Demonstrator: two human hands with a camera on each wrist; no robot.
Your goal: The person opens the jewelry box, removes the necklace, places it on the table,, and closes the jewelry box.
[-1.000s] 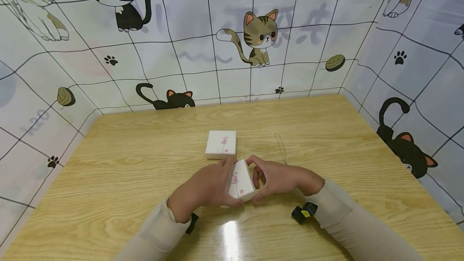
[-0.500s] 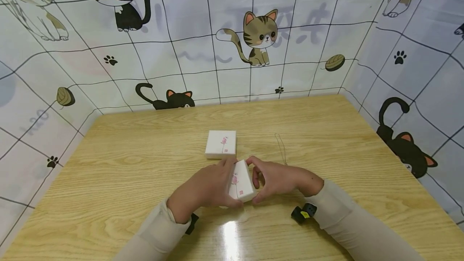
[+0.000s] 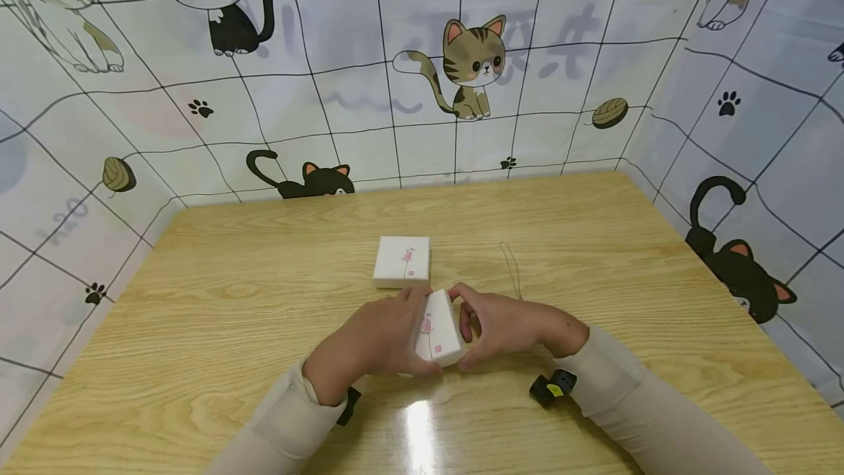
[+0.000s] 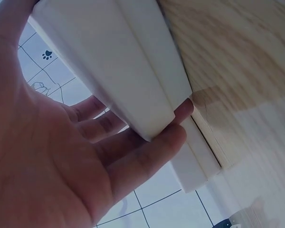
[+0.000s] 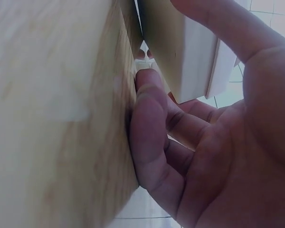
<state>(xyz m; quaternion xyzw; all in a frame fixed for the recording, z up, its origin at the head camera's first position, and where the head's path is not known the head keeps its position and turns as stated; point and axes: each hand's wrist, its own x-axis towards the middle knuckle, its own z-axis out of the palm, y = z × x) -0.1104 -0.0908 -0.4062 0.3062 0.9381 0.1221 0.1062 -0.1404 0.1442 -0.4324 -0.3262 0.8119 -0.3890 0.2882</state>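
Note:
A white lidded gift box (image 3: 439,328) with a pink flower print stands between both hands at the table's front middle. My left hand (image 3: 379,334) grips its left side, thumb at the front corner and fingers at the back. My right hand (image 3: 504,322) pinches the right side between thumb and index finger, its other fingers curled near the wood. In the right wrist view the box underside (image 5: 164,52) slants up off the table. A seam between lid and base shows on the box (image 4: 114,61) in the left wrist view. Its contents are hidden.
A second white box (image 3: 403,260) with the same print lies flat just behind. To the right, a thin chain (image 3: 511,270) lies on the wooden table (image 3: 264,262). Cat-printed cloth (image 3: 356,94) walls the table at the back and sides.

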